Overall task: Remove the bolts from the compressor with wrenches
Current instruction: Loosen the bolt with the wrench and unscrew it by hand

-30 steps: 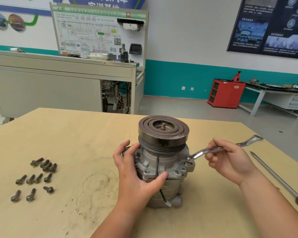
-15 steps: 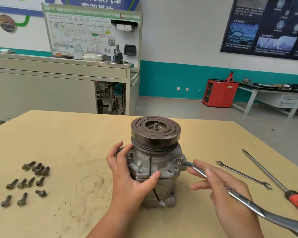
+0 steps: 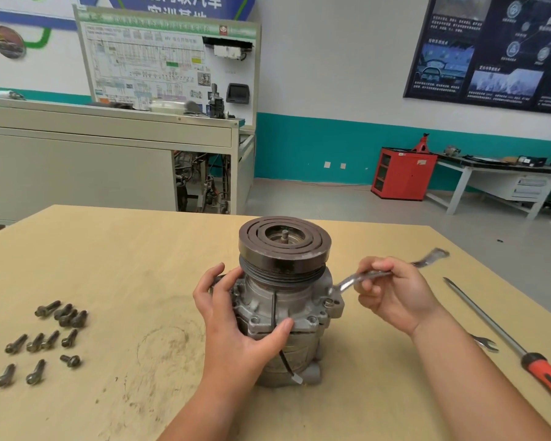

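Note:
A grey metal compressor stands upright on the wooden table, its dark grooved pulley on top. My left hand grips its housing from the left and front, thumb across the flange. My right hand holds a silver wrench by its shank. The wrench's near end sits at the compressor's right ear, just above a bolt there, and its far end points up and to the right, blurred. Several loose bolts lie on the table at the left.
A long screwdriver with a red and black handle lies at the right edge of the table. The open end of a second wrench shows beside my right forearm. A workbench, a red cabinet and floor lie beyond the table.
My right hand swung the wrench from pointing down toward me back up to the right, its near end staying at the compressor's right ear. My left hand kept its grip.

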### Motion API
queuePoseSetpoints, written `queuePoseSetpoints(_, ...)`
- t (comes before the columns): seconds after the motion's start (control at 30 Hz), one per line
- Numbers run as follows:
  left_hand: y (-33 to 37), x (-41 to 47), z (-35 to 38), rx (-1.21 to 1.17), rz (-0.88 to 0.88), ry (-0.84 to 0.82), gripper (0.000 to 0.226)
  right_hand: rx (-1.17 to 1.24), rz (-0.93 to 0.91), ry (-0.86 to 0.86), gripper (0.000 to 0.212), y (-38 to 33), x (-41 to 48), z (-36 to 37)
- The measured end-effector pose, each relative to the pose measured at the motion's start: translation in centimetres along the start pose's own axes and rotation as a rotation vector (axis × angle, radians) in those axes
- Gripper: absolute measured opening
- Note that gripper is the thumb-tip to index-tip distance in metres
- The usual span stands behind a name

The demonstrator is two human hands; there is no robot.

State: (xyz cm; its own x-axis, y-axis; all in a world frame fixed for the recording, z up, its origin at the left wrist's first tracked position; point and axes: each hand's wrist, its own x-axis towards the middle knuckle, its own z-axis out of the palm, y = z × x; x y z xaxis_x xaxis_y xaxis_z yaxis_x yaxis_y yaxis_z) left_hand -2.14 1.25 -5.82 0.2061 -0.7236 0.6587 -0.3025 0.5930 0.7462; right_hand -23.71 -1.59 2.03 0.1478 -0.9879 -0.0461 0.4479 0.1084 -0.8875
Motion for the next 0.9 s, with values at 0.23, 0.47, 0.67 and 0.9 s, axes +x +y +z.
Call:
queuePoseSetpoints(0.23, 0.0, 0.1, 0.1, 0.005, -0.001, 0.006, 0.072, 0.070, -0.302, 0.124, 0.015, 3.6, -6.2, 0.0)
queuePoseSetpoints(0.47, 0.1, 0.0, 0.0, -0.003, -0.008, -0.001, 0.073, -0.215, -0.452, 0.300, 0.017, 5.7, -7.3, 1.5)
queuePoseSetpoints(0.67, 0.1, 0.0, 0.0, -0.002, -0.015, 0.002, 0.072, -0.350, -0.509, 0.292, 0.020, 5.0, -8.0, 2.5)
queuePoseSetpoints(0.9, 0.1, 0.1, 0.1, -0.004, -0.018, 0.001, 0.073, -0.664, -0.582, 0.237, 0.026, 4.6, -7.8, 3.2)
